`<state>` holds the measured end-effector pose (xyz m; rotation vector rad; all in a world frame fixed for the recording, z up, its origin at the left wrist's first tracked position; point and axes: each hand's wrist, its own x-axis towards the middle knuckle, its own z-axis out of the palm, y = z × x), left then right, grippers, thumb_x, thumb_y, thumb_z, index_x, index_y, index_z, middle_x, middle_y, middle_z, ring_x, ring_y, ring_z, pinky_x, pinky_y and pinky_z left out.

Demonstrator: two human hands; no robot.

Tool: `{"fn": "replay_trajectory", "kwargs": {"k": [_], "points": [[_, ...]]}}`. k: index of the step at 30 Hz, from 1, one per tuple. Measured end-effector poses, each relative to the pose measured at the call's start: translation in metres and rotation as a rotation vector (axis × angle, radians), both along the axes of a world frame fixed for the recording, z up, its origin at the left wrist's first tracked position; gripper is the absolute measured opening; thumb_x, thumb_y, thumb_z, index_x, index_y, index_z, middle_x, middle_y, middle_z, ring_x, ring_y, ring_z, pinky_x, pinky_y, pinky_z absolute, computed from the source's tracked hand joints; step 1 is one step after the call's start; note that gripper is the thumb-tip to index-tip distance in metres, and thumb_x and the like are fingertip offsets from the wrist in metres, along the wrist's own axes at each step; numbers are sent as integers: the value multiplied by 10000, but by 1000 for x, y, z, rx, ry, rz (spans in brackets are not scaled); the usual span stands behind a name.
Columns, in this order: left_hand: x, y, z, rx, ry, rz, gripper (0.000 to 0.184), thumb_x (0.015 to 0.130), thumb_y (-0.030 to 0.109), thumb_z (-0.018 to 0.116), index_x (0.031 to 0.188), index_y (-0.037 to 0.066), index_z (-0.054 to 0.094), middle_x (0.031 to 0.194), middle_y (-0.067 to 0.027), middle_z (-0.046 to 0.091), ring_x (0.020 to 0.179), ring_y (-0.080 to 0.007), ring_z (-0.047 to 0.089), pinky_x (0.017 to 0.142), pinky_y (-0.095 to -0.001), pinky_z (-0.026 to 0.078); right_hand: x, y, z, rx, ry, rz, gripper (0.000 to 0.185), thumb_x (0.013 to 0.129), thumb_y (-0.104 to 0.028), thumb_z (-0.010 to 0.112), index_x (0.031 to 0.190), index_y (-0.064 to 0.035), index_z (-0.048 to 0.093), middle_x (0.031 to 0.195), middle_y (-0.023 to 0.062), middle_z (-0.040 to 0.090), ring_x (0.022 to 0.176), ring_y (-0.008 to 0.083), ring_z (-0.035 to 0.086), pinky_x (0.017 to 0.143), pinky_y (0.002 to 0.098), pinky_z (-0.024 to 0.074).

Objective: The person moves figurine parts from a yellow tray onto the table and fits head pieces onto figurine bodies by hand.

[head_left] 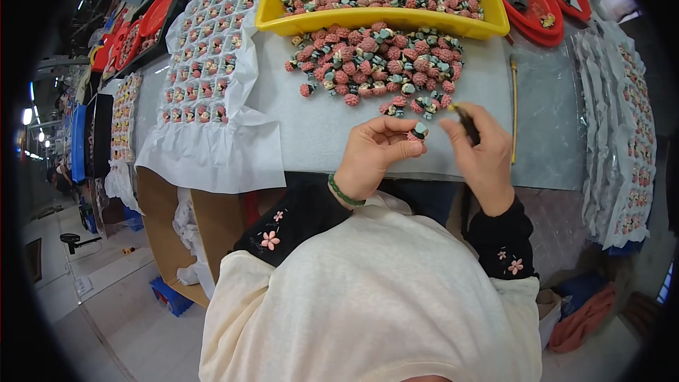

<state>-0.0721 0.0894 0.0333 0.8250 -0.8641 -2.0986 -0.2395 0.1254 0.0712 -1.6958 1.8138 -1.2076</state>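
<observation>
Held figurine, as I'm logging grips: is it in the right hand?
No, the left hand holds the figurine between thumb and fingers.

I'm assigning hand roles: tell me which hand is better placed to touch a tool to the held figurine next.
Probably the right hand: it grips a dark slim tool close beside the pink-and-grey figurine, which occupies the left hand.

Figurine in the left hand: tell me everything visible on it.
The figurine is small, with a knobbly pink part low, black in the middle and a smooth pale grey-blue part uppermost. It looks like painted resin or plastic. The left hand pinches it between thumb and fingers, clear of the pile. Finer details are too small to tell.
</observation>
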Motion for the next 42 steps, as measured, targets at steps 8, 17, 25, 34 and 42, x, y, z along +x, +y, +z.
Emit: {"fn": "replay_trajectory", "kwargs": {"k": [8,17,25,34,42], "points": [[46,-8,0,96,104,151,307,803,3,582,1103,17,520,1017,-100,577,862,-145,570,816,-266,456,34,-19,2,-94,48,130,136,819,-109,581,893,5,568,744,148,584,632,295,568,546,333,441],[75,-16,-4,182,153,271,315,892,164,497,1151,-10,453,1051,-113,559,939,-175,566,850,-288,465,76,-41,-7,-237,229,344,146,741,-63,625,867,0,587,794,104,561,692,269,557,591,326,453],[81,-21,-9,179,138,242,318,899,148,483,1135,-64,477,1061,-121,563,946,-166,561,841,-275,470,84,-54,-8,-294,359,421,211,681,-64,670,867,-16,586,775,88,559,708,252,559,606,326,465],[80,-20,-8,180,117,226,338,911,173,457,1148,-67,474,1048,-119,560,953,-173,557,855,-290,469,84,-60,-13,-262,414,465,214,675,-49,667,866,-12,578,773,84,553,717,248,557,598,324,466],[79,-21,-11,184,103,235,336,908,175,465,1141,-66,482,1035,-117,565,943,-174,559,845,-292,470,85,-59,-18,-262,416,458,191,680,-55,665,847,-15,583,761,83,553,707,245,560,591,325,467]]}}
